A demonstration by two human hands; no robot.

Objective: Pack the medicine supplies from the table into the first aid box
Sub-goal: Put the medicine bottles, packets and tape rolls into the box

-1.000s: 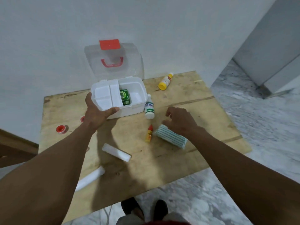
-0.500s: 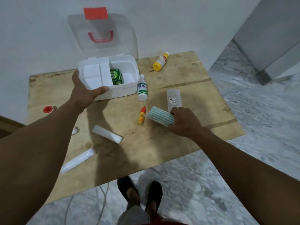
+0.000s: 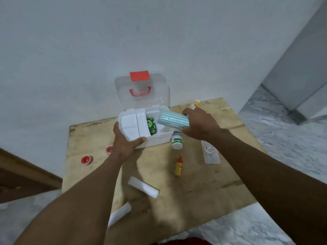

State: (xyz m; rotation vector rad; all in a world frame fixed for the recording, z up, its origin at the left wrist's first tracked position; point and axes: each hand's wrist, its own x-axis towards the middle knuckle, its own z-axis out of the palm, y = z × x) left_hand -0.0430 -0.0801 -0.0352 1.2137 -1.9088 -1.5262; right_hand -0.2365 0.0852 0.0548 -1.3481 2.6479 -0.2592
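The white first aid box (image 3: 157,139) stands open at the back of the wooden table (image 3: 194,188), its clear lid (image 3: 141,91) with a red latch upright against the wall. A green packet (image 3: 151,126) lies inside beside a white tray insert (image 3: 131,126). My left hand (image 3: 126,144) grips the box's front left corner. My right hand (image 3: 200,123) holds a green-striped bandage roll (image 3: 173,119) in the air over the box's right compartment.
On the table lie a white bottle with a green label (image 3: 177,140), a small yellow dropper with a red cap (image 3: 178,166), a clear flat packet (image 3: 210,152), a yellow-capped bottle (image 3: 195,104), two red tape rolls (image 3: 86,160), and two white bars (image 3: 143,187).
My right hand closed on the striped roll, lifted it off the table and carried it left and back over the open box. My left hand stayed on the box.
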